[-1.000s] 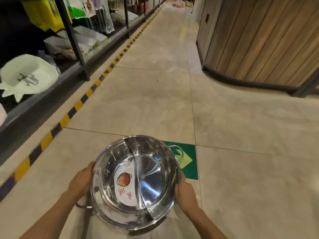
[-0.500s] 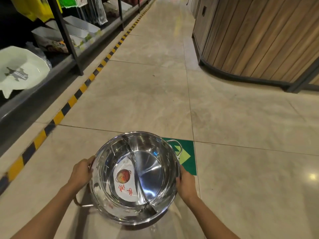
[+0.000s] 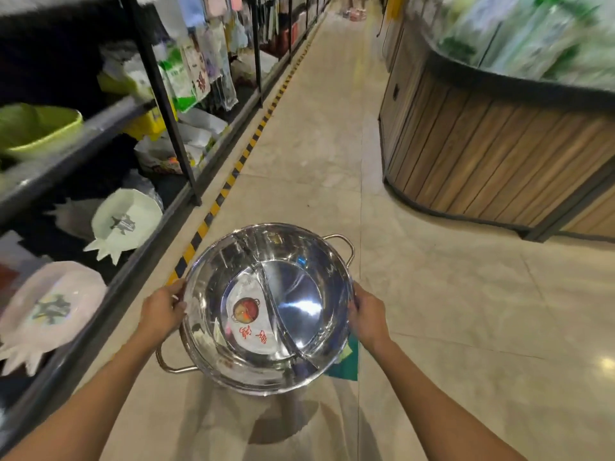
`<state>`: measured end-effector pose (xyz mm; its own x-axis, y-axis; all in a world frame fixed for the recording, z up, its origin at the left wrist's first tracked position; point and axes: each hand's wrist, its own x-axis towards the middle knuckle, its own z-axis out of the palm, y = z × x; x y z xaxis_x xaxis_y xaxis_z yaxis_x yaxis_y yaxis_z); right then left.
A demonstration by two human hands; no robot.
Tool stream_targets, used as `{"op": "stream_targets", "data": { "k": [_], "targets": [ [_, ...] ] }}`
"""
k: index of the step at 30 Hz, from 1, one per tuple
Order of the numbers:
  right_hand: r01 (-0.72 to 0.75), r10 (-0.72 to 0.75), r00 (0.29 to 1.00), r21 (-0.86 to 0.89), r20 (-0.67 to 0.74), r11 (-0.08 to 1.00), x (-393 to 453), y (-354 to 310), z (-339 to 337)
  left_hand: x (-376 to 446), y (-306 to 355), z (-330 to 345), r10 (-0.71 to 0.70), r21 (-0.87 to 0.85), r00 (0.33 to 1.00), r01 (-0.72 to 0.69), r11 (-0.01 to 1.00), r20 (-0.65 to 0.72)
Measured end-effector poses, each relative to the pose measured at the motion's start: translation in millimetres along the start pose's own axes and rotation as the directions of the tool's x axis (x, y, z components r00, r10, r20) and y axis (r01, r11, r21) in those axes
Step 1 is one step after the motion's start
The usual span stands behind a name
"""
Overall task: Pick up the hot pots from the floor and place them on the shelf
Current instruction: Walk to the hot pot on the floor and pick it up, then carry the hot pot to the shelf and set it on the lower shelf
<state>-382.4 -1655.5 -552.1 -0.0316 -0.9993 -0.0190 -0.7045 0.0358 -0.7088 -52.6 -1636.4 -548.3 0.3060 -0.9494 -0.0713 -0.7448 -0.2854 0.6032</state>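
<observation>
Tiled floor (image 3: 432, 327), hot pot (image 3: 266, 307) gripped between left hand (image 3: 162, 311), right hand (image 3: 367, 316)

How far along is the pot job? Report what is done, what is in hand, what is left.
Done: the hot pot is up off the floor, with its shadow on the tiles below it. In hand: the left hand and right hand grip its rim on opposite sides, not its loop handles. Left: it must go onto the shelf at the person's left. No other pots show on the floor in view.

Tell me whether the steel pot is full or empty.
Empty: both halves of the steel pot show bare shiny metal, with only a paper label lying inside.
</observation>
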Motion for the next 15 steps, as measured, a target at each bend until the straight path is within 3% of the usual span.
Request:
{"op": "stream_targets", "data": {
  "k": [8, 15],
  "targets": [
    [0.025, -0.025, 1.000, 0.007, 0.013, 1.000, -24, -178, -182, -51, 138, -211, 0.030, -0.034, 0.999, -0.031, 0.999, -0.009],
    [0.121, -0.121, 0.992, -0.007, 0.047, 0.993, -51, -287, -283, -120, 202, -329, -0.090, -0.093, 0.991, 0.081, 0.992, -0.097]
  ]
}}
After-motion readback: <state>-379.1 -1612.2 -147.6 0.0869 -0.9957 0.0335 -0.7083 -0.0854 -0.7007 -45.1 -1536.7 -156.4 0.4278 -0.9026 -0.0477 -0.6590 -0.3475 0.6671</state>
